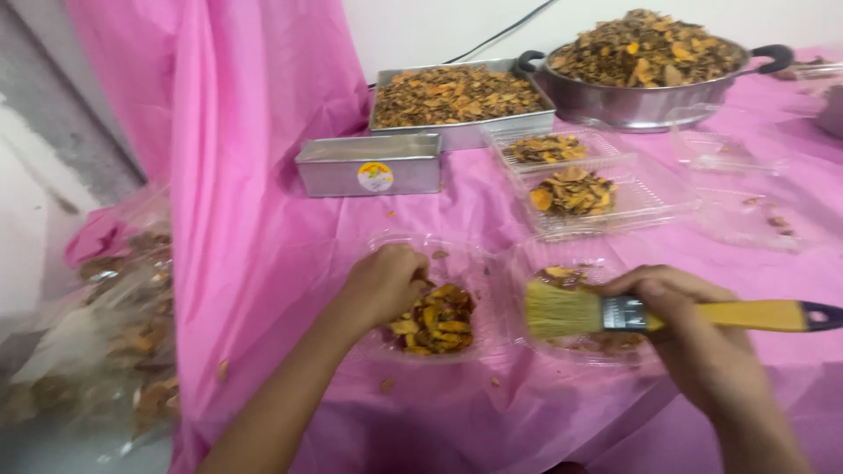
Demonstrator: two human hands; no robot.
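your left hand (386, 283) rests knuckles-up on the near rim of an open clear plastic clamshell container (457, 263), fingers curled down together into its pile of dried orange-brown chips (435, 320); whether the tips pinch any pieces you cannot tell, they are hidden under the hand. your right hand (694, 320) grips a paintbrush (632, 313) by its metal ferrule and yellow handle, fingers wrapped tight around it, pale bristles pointing left and held over the other half of the same clamshell, where a few chips lie. all of this sits on a pink plastic table cover (290, 219). further back, two more clear clamshell trays (645, 197) hold small heaps of chips. behind them stands a rectangular metal tray (461, 132) heaped with chips, and just beside it a round metal pan with black handles (641, 101), also heaped. a closed small metal tin with a round sticker (369, 164) sits left of the trays. at far left, a clear bag of chips (123, 333), blurred.
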